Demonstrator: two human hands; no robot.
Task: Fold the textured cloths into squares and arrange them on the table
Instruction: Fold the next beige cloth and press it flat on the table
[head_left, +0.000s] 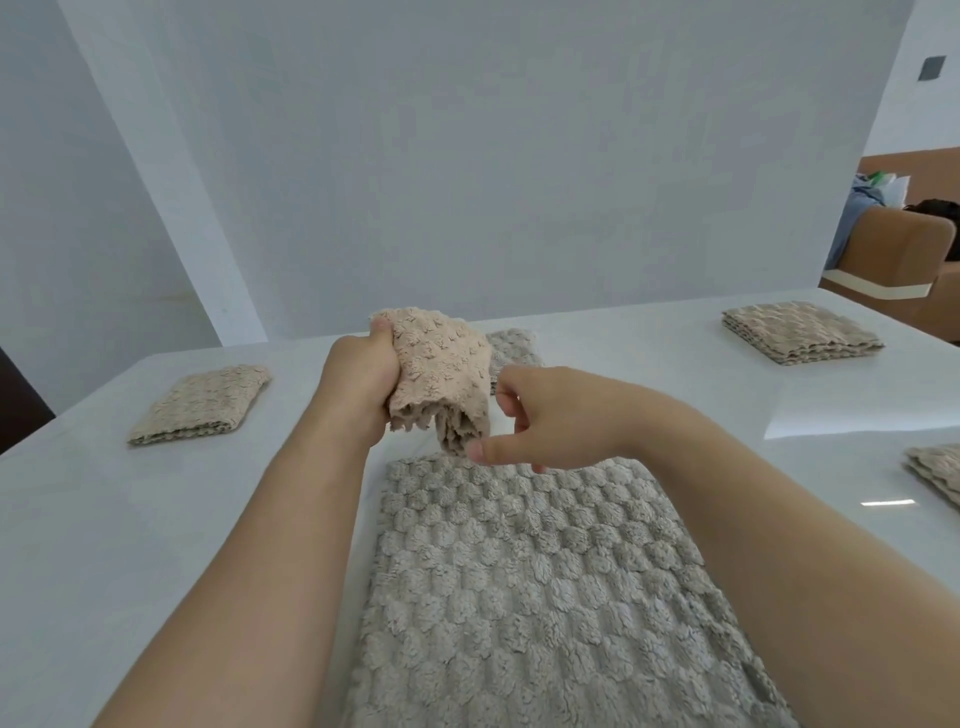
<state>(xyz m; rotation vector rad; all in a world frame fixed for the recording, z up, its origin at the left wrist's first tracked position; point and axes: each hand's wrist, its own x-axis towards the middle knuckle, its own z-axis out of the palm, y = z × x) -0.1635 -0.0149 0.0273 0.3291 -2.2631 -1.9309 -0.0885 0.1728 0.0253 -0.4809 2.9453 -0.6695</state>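
Dangling pink cloth (441, 364), long axis upright

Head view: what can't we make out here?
Far grey cloth, head view: mostly hidden behind the pink cloth in the left hand.
Cloth stack at right: cut off by frame edge.
Right hand: thumb at the pink cloth's lower end; contact unclear.
Large grey cloth: near end cut off below.

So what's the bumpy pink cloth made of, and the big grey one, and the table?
Pinkish-beige cloth gripped by the left hand: likely soft microfibre or coral fleece; fuzzy raised tufts, floppy wavy edges. Big grey cloth: probably the same plush fleece; thick puffy bumps. Table: hard, glossy white, perhaps stone or laminate; it mirrors light.
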